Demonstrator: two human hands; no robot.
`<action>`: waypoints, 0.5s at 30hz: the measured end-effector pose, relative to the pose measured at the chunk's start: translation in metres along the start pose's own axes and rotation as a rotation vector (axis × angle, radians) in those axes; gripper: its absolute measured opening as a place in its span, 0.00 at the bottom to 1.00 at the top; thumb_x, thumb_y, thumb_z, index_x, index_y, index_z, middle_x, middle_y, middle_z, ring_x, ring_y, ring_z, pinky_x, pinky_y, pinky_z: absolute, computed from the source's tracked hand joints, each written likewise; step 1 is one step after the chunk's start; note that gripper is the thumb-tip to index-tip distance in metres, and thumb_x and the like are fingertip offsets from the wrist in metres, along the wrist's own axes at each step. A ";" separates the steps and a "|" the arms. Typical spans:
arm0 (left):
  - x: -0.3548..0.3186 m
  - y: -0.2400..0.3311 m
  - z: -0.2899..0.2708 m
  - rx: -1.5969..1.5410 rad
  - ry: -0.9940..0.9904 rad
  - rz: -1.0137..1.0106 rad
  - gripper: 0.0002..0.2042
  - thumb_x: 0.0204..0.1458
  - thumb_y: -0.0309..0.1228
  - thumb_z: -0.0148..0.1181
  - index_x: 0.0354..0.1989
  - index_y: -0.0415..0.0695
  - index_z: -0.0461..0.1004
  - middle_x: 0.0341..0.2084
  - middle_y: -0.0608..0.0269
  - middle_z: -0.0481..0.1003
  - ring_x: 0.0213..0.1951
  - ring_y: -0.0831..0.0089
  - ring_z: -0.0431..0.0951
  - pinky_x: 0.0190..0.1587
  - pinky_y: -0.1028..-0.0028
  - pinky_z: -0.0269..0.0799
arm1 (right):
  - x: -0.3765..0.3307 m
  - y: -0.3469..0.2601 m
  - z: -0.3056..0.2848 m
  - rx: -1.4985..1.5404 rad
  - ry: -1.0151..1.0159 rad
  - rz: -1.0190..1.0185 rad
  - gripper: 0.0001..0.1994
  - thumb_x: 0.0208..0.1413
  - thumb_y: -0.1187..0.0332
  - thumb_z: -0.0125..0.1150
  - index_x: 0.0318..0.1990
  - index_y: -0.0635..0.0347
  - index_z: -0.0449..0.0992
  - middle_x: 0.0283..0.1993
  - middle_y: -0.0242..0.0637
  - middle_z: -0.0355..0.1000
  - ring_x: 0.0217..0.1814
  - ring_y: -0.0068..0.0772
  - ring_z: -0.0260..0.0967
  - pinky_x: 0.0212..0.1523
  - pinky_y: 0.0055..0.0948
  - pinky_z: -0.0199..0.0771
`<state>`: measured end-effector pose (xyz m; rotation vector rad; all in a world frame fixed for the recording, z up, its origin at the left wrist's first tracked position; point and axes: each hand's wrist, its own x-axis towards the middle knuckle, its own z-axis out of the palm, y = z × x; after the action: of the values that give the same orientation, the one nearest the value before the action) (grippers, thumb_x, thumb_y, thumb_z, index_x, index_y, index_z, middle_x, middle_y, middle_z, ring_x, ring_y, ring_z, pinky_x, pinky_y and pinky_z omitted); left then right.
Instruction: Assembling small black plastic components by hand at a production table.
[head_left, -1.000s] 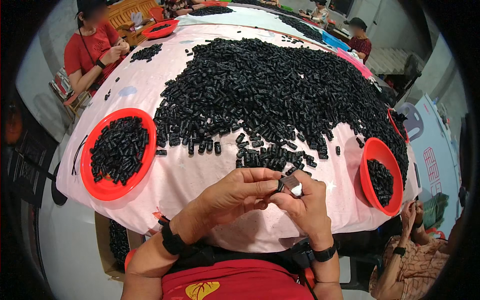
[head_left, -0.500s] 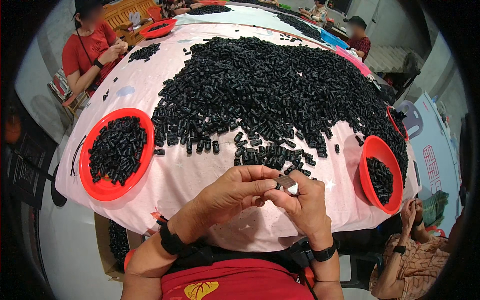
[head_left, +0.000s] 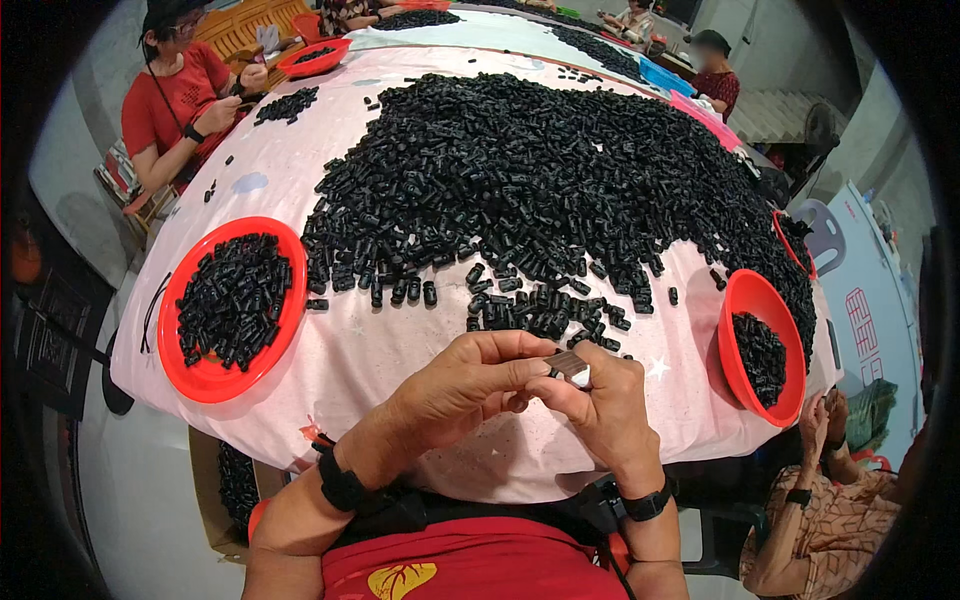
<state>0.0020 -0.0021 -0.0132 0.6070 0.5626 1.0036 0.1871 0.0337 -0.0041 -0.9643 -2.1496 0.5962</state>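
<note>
My two hands meet above the near edge of the table. My right hand [head_left: 608, 405] grips a small flat brownish-grey blade-like piece [head_left: 570, 362] with a white part at its lower end. My left hand [head_left: 465, 388] is closed in a pinch against it. A dark bit shows at its fingertips, probably a small black cylindrical part, mostly hidden by the fingers. Just beyond my hands lies a loose cluster of small black cylindrical parts [head_left: 535, 312], at the near fringe of a large heap of the same parts [head_left: 520, 170].
A red basin [head_left: 290, 340] of black parts stands at left, and a tilted red bowl [head_left: 735, 370] of them at right. Pink cloth covers the table. Co-workers sit at far left [head_left: 180, 100], far right [head_left: 718, 85] and near right [head_left: 800, 520]. A cardboard box [head_left: 208, 490] stands below left.
My hands stay almost in place; the flat piece in my right hand has turned slightly. The co-worker at far left has raised their hands and head a little.
</note>
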 end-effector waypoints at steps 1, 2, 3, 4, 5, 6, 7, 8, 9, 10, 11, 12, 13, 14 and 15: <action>0.000 0.000 0.000 0.000 0.000 0.000 0.12 0.54 0.28 0.57 0.47 0.43 0.72 0.39 0.67 0.75 0.37 0.82 0.74 0.41 0.79 0.68 | 0.000 0.001 0.000 0.000 0.001 0.000 0.20 0.44 0.51 0.67 0.24 0.60 0.72 0.15 0.38 0.69 0.16 0.35 0.70 0.16 0.29 0.66; 0.000 -0.001 0.001 -0.003 0.007 0.001 0.12 0.54 0.28 0.57 0.46 0.43 0.72 0.39 0.67 0.75 0.37 0.82 0.74 0.41 0.80 0.68 | 0.000 0.001 0.001 0.009 -0.004 0.000 0.19 0.45 0.52 0.67 0.25 0.60 0.73 0.16 0.38 0.69 0.16 0.35 0.70 0.16 0.29 0.66; 0.001 -0.001 0.001 -0.006 0.013 0.003 0.11 0.54 0.28 0.57 0.46 0.43 0.72 0.39 0.67 0.75 0.37 0.82 0.74 0.41 0.80 0.68 | 0.000 0.001 0.000 0.018 -0.008 0.001 0.19 0.45 0.52 0.67 0.25 0.60 0.73 0.16 0.38 0.69 0.16 0.35 0.70 0.16 0.28 0.66; 0.001 -0.001 0.002 -0.006 0.012 0.002 0.11 0.54 0.28 0.57 0.46 0.43 0.72 0.39 0.67 0.75 0.37 0.82 0.74 0.41 0.80 0.68 | 0.000 0.001 0.000 0.017 -0.007 0.001 0.19 0.45 0.52 0.67 0.25 0.60 0.73 0.16 0.38 0.69 0.16 0.35 0.70 0.16 0.28 0.66; 0.000 -0.001 0.002 0.005 0.027 -0.005 0.11 0.54 0.29 0.57 0.46 0.43 0.72 0.39 0.67 0.75 0.38 0.82 0.74 0.40 0.80 0.68 | 0.000 0.000 0.000 0.012 -0.013 0.007 0.19 0.45 0.52 0.67 0.26 0.61 0.74 0.16 0.38 0.70 0.16 0.35 0.70 0.16 0.28 0.66; 0.000 0.000 0.002 0.017 0.042 -0.011 0.12 0.54 0.29 0.57 0.46 0.44 0.72 0.39 0.67 0.75 0.38 0.82 0.74 0.40 0.80 0.68 | 0.001 0.000 0.000 0.008 -0.019 0.013 0.18 0.45 0.53 0.67 0.26 0.61 0.74 0.17 0.39 0.70 0.16 0.35 0.70 0.16 0.29 0.67; 0.000 -0.001 0.001 0.017 0.042 -0.011 0.12 0.54 0.29 0.57 0.46 0.44 0.72 0.39 0.67 0.75 0.38 0.82 0.74 0.40 0.80 0.68 | 0.001 0.000 0.000 0.008 -0.019 0.013 0.18 0.45 0.53 0.67 0.26 0.61 0.74 0.17 0.39 0.70 0.16 0.35 0.70 0.16 0.29 0.67; 0.000 -0.002 0.000 -0.002 0.025 0.001 0.12 0.54 0.29 0.58 0.46 0.44 0.72 0.39 0.66 0.75 0.38 0.82 0.74 0.40 0.81 0.68 | 0.001 0.000 0.000 -0.014 -0.024 -0.003 0.18 0.45 0.53 0.67 0.27 0.61 0.75 0.17 0.39 0.70 0.17 0.35 0.71 0.17 0.28 0.67; 0.000 -0.002 -0.001 -0.020 0.007 0.014 0.12 0.54 0.29 0.58 0.47 0.44 0.72 0.39 0.66 0.75 0.38 0.82 0.74 0.40 0.81 0.68 | 0.001 0.000 0.000 -0.036 -0.029 -0.019 0.18 0.45 0.53 0.67 0.27 0.61 0.75 0.17 0.39 0.71 0.17 0.35 0.71 0.17 0.28 0.67; 0.000 -0.001 0.001 -0.020 0.007 0.014 0.12 0.54 0.29 0.58 0.47 0.44 0.72 0.39 0.66 0.75 0.38 0.82 0.74 0.40 0.81 0.68 | 0.002 -0.002 0.000 -0.036 -0.029 -0.019 0.18 0.45 0.53 0.67 0.27 0.61 0.75 0.17 0.39 0.71 0.17 0.35 0.71 0.17 0.28 0.67; -0.001 0.000 0.004 -0.002 0.020 0.020 0.12 0.54 0.30 0.58 0.46 0.43 0.72 0.37 0.68 0.75 0.36 0.84 0.73 0.38 0.83 0.68 | 0.002 -0.004 0.000 -0.031 -0.027 -0.037 0.19 0.45 0.52 0.67 0.27 0.61 0.75 0.17 0.39 0.71 0.17 0.35 0.71 0.17 0.28 0.68; -0.001 0.001 0.005 0.015 0.034 0.026 0.12 0.54 0.31 0.58 0.46 0.43 0.72 0.35 0.70 0.74 0.33 0.85 0.71 0.36 0.84 0.68 | 0.002 -0.004 0.001 -0.027 -0.025 -0.053 0.19 0.44 0.52 0.68 0.27 0.61 0.74 0.18 0.39 0.71 0.18 0.35 0.71 0.18 0.28 0.68; -0.001 0.001 0.005 0.015 0.034 0.025 0.12 0.54 0.31 0.58 0.46 0.43 0.72 0.35 0.70 0.74 0.33 0.85 0.71 0.36 0.84 0.68 | 0.001 -0.003 0.001 -0.027 -0.026 -0.053 0.19 0.44 0.52 0.68 0.27 0.61 0.74 0.18 0.39 0.71 0.18 0.35 0.71 0.18 0.28 0.68; -0.001 0.000 0.003 0.013 0.012 0.024 0.12 0.54 0.29 0.58 0.46 0.42 0.71 0.37 0.67 0.75 0.36 0.83 0.73 0.39 0.82 0.68 | -0.001 -0.001 0.001 0.027 -0.020 -0.011 0.19 0.44 0.51 0.68 0.27 0.61 0.74 0.18 0.39 0.71 0.18 0.35 0.71 0.18 0.28 0.68; 0.000 0.000 0.002 0.011 -0.011 0.023 0.12 0.54 0.28 0.57 0.47 0.42 0.71 0.39 0.65 0.75 0.38 0.80 0.75 0.42 0.79 0.68 | -0.002 0.000 0.001 0.079 -0.013 0.031 0.20 0.44 0.51 0.68 0.26 0.61 0.74 0.18 0.39 0.71 0.18 0.35 0.71 0.18 0.28 0.68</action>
<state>0.0032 -0.0029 -0.0116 0.6298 0.5534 1.0188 0.1872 0.0324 -0.0053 -0.9552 -2.1092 0.6992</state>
